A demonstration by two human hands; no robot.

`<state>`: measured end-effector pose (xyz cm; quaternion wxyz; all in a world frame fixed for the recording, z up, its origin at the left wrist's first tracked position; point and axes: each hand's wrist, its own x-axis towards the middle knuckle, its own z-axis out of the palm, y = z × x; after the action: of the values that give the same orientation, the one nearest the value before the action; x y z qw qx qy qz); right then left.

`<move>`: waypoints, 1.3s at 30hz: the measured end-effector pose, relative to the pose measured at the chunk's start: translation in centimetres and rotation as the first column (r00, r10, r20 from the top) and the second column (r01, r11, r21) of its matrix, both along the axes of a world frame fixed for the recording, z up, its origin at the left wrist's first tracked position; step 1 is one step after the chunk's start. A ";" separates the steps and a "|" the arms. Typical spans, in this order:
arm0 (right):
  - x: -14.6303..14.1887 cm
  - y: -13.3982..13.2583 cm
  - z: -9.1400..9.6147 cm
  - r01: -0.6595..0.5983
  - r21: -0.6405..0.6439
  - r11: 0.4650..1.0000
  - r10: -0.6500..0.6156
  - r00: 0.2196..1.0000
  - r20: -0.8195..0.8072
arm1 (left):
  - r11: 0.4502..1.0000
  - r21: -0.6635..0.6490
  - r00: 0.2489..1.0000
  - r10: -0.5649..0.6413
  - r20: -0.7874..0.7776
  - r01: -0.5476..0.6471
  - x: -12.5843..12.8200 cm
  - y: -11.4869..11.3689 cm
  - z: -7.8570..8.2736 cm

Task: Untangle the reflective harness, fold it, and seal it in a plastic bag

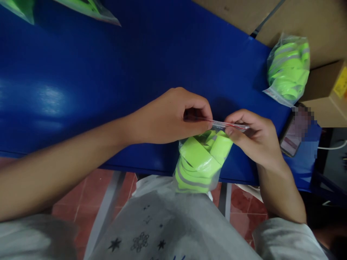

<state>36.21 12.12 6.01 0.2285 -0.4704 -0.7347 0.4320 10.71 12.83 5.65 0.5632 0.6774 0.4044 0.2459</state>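
Observation:
A clear zip bag (199,162) packed with folded neon-green strips that have grey bands hangs over the near edge of the blue table (114,83). Both hands pinch its red-lined zip strip at the top. My left hand (170,115) grips the left part of the strip with thumb and fingers pressed together. My right hand (252,135) pinches the right end of the strip. The bag's body dangles below the hands, above my lap.
A second filled bag of green strips (288,70) lies at the table's far right edge. More bags (89,9) lie at the top left. Cardboard boxes (325,90) stand to the right. A phone (291,139) rests by my right hand. Red floor tiles show below.

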 end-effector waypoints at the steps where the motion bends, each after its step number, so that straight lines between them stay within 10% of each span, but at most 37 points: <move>1: -0.1 -0.1 0.1 0.001 -0.004 1.000 -0.001 1.000 0.004 | 1.000 0.002 1.000 0.000 -0.004 0.000 0.0 0.0 0.0; 39: 0.0 -0.1 0.4 0.060 -0.006 0.998 -0.060 0.998 0.005 | 0.997 0.069 1.000 0.019 -0.006 -0.018 0.0 0.1 -0.8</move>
<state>36.25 11.98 6.44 0.2381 -0.4941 -0.7195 0.4260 10.70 12.91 4.88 0.5359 0.6933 0.4038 0.2627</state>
